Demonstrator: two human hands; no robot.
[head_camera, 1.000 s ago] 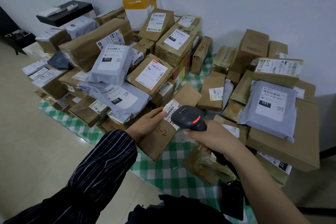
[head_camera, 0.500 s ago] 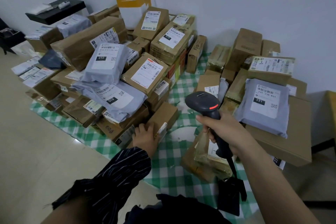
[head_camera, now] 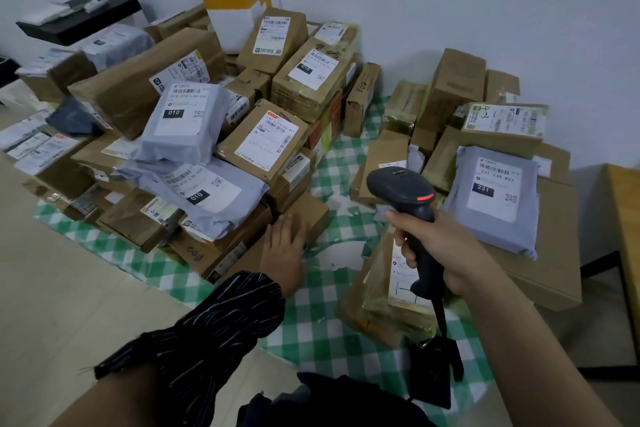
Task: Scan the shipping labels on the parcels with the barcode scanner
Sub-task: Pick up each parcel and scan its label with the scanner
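Observation:
My right hand [head_camera: 438,248] grips the handle of a black barcode scanner [head_camera: 403,189] with a red strip, held upright above the checked cloth between two parcel piles. My left hand [head_camera: 284,246] lies flat with straight fingers on a small brown box [head_camera: 311,213] at the foot of the left pile. A grey mailer marked 010 [head_camera: 204,191] sits just left of that box. Another grey mailer marked 231 [head_camera: 491,194] tops the right pile. A taped parcel with a white label [head_camera: 388,291] lies below the scanner.
A green checked cloth [head_camera: 311,319] covers the floor under the piles. A white and yellow box [head_camera: 239,7] stands against the wall. A black shelf [head_camera: 79,17] is at the far left, a wooden table edge [head_camera: 627,218] at the right.
My left hand set the small brown box down at the foot of the left pile and now lies flat on it. My right hand lifted the scanner away to the right.

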